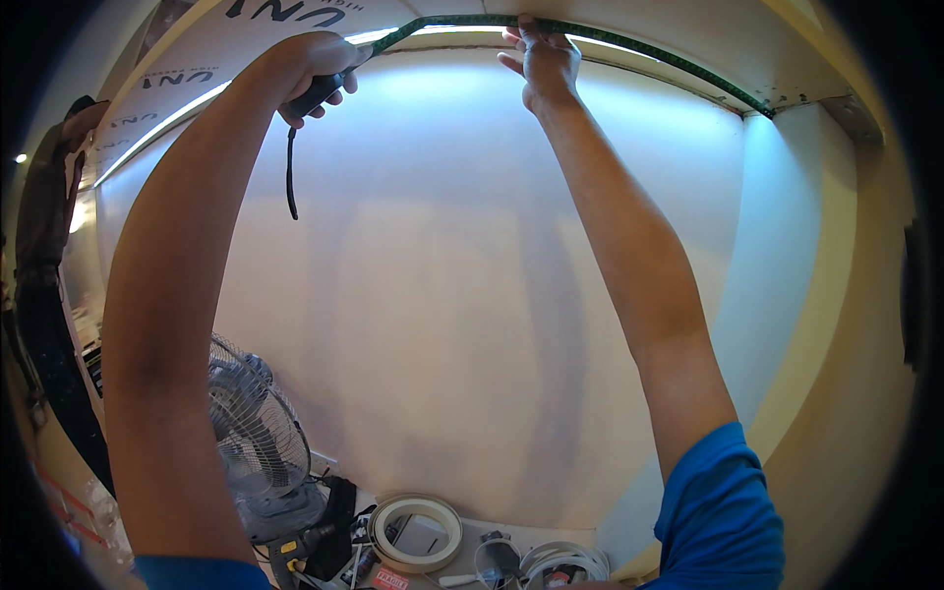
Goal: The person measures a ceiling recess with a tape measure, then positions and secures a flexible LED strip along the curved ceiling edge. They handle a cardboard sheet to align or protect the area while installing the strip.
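Observation:
Overhead, my left hand (pixel 320 69) is closed around the black case of a tape measure (pixel 317 94), whose wrist strap (pixel 291 177) dangles below. The dark green blade (pixel 678 61) runs out to the right along the lower edge of the ceiling panel. Its far end meets the corner by the right-hand wall. Partway along, my right hand (pixel 549 67) is raised to the blade, one fingertip on it and the other fingers spread apart.
Lit pale wall (pixel 442 265) faces me under a white printed panel (pixel 226 44). Below left stands a fan (pixel 258 423) beside a yellow-and-black tool (pixel 287 553). A tape roll (pixel 454 536) and coiled white cable (pixel 590 556) lie low. Another person (pixel 44 226) stands far left, arm raised.

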A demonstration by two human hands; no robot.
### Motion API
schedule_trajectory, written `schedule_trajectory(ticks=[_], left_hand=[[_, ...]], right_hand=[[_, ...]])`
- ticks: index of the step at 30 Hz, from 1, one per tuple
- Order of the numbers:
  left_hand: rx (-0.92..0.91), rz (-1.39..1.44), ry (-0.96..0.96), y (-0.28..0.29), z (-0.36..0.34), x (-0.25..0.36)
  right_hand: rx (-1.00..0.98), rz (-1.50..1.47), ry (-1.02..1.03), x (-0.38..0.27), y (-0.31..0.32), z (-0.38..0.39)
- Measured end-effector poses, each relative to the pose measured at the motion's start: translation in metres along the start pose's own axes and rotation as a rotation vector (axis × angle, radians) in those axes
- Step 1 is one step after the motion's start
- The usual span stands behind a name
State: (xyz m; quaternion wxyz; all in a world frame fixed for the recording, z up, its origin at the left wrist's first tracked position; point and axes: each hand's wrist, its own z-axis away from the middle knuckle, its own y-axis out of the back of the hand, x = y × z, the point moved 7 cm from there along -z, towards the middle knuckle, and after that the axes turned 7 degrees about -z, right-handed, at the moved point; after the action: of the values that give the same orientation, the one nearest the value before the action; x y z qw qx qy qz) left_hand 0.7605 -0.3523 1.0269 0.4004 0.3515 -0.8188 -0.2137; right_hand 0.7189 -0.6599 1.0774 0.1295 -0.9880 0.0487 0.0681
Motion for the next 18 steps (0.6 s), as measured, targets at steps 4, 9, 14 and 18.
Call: schedule_trajectory(ticks=[4, 9, 14, 18], left_hand=[[0.012, -0.019, -0.017, -0.001, -0.003, -0.002], [0.009, -0.03, -0.015, -0.001, -0.004, -0.004], [0.03, -0.021, -0.02, -0.003, 0.002, -0.003], [0.044, -0.018, -0.029, -0.009, 0.001, 0.001]], right_hand=[[0.032, -0.098, -0.061, 0.007, -0.005, -0.006], [0.022, -0.08, -0.07, 0.012, -0.003, -0.009], [0.031, -0.07, -0.102, 0.01, 0.0, -0.008], [-0.031, -0.075, -0.094, 0.015, 0.002, -0.012]])
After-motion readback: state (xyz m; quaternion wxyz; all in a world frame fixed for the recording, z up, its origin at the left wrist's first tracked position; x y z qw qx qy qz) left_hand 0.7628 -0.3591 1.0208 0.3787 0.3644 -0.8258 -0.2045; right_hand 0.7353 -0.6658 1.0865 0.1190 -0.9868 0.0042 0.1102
